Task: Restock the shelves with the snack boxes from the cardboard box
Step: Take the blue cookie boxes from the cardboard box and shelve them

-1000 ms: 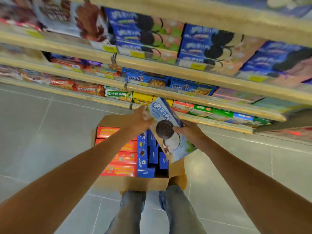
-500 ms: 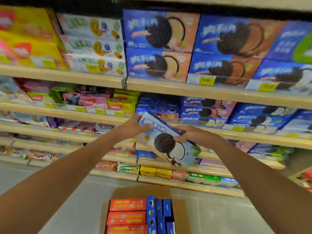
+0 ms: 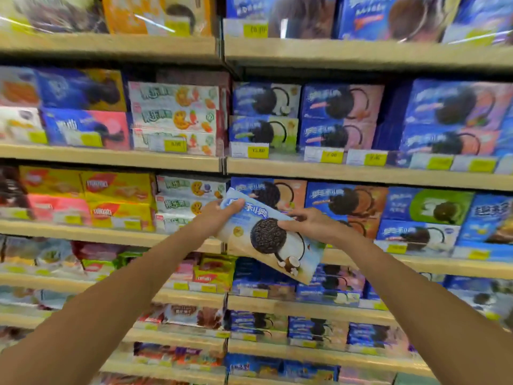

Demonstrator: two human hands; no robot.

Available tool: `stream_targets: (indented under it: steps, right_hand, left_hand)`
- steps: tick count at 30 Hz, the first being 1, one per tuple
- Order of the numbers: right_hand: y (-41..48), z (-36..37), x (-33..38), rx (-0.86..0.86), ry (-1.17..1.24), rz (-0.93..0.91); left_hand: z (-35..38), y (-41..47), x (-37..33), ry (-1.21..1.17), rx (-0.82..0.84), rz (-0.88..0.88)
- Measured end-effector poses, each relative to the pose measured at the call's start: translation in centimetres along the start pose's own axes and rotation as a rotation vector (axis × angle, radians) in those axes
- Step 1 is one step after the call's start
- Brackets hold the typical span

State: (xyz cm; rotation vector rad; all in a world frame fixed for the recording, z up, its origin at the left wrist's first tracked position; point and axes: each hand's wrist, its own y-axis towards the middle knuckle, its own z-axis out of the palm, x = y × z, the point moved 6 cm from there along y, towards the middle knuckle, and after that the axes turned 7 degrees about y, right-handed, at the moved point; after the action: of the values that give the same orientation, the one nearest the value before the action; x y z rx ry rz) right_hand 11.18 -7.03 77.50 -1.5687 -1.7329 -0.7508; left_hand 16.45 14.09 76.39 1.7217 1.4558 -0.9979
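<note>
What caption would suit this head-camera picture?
Left hand and right hand hold a tilted pale-blue cookie box before stocked shelves.

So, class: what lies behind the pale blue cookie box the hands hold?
Behind the cookie box sit a shelf edge and stacked blue boxes; their lower fronts and any price tags there are covered.

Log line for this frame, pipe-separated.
phase: placing | cookie box: tilted, in air before shelves, not yet placed | left hand: grips its left end | right hand: grips its upper edge
</note>
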Motion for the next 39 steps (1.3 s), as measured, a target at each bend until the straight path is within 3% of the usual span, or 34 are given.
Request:
stream_targets:
  steps: [3,6,13,24,35,39]
  right_hand:
    - [0.5,-3.4,2.4,-0.248,-0.005,-0.081]
    - [0.6,-6.3,4.0,-0.473,0.185,-0.102]
    - [1.6,-6.7,6.8,-0.349,0.542,-0.097]
    - [3.4,-9.9,7.4,-0.503,0.793,-0.142]
    - [9.0,-14.4,5.8,-0.642,0.83,-0.075]
    - [11.9,-15.4,7.3,-0.592,0.871,-0.109]
  left_hand:
    - [-2.8,-0.1,-2.6,-0.043,-0.105,-0.001]
    - [-5.2,-0.3,-4.7,-0.175,-0.187,0.03]
    - [-8.0,2.2,-6.2,-0.385,-0.218,0.054]
    - [-7.5,3.2,-10.0,-0.406,-0.114,0.081]
    - [-6.6,6.7,-14.6,-0.212,-0.313,0.22]
    - [-7.4,8.2,-16.0,-0.298,-0.421,0.312]
